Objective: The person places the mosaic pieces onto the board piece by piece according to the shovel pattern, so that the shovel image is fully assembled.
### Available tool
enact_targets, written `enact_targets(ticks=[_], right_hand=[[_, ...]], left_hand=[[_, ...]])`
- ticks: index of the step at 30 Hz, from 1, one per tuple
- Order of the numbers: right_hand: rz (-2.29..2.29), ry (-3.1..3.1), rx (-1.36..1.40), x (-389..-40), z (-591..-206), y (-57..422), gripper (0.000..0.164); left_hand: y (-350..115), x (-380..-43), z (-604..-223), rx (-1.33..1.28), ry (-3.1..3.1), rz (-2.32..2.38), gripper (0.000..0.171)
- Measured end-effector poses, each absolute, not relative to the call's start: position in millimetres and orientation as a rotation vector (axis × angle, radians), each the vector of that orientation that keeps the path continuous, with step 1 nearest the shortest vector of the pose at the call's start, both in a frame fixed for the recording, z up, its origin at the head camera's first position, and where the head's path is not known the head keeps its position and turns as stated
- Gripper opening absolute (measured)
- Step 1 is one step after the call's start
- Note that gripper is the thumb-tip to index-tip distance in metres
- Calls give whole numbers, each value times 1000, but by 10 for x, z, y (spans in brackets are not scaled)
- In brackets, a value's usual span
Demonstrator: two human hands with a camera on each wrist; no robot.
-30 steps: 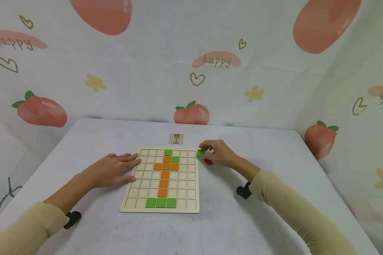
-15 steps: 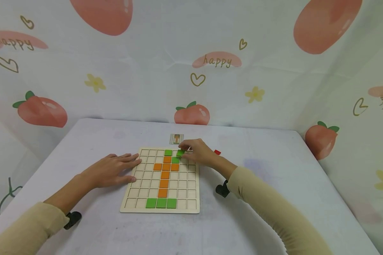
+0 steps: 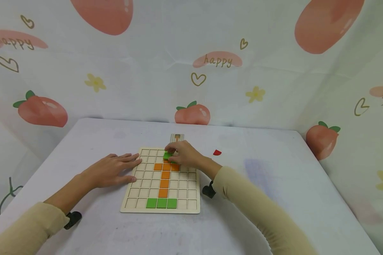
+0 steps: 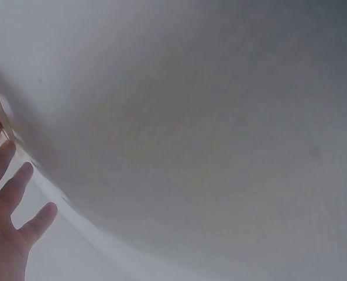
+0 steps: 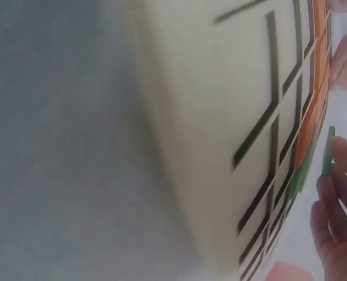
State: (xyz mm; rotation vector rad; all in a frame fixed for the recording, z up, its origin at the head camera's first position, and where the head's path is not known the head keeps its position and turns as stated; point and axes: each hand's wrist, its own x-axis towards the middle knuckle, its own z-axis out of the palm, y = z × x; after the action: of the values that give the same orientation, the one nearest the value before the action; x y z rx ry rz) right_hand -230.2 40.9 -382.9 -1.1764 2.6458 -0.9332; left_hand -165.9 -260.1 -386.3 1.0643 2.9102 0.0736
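Note:
A cream grid board (image 3: 185, 193) lies on the table, with orange square tiles (image 3: 164, 175) set in a cross shape and a row of green tiles (image 3: 161, 203) near its front edge. My right hand (image 3: 186, 154) pinches a green square tile (image 3: 166, 156) between thumb and fingers over the upper part of the board. In the right wrist view that tile (image 5: 329, 153) stands clear of the board's surface. The held tile and the hand cover the top green tiles in the head view. My left hand (image 3: 113, 170) lies with straight, spread fingers touching the board's left edge.
Behind the board lies a small gridded picture card (image 3: 173, 136), partly covered by the right hand. A red quarter-round piece (image 3: 217, 152) rests on the white table (image 3: 258, 170) to the board's right. A fruit-printed cloth (image 3: 140, 78) hangs at the back.
From beside the board's right edge, my right hand has moved left over the board with the green tile. The red piece has come into full view. My left hand stays put.

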Motion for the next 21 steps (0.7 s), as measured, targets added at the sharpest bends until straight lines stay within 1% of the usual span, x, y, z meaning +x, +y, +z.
enact_targets(ticks=[9, 21], right_hand=[[-910, 2625, -1148, -2272, -3837, 266, 32], [-886, 2619, -1124, -2273, -3857, 200, 32]], left_hand=[[-2599, -1655, -3860, 1065, 2906, 79, 69], [-2601, -1654, -3856, 1078, 2916, 84, 68]])
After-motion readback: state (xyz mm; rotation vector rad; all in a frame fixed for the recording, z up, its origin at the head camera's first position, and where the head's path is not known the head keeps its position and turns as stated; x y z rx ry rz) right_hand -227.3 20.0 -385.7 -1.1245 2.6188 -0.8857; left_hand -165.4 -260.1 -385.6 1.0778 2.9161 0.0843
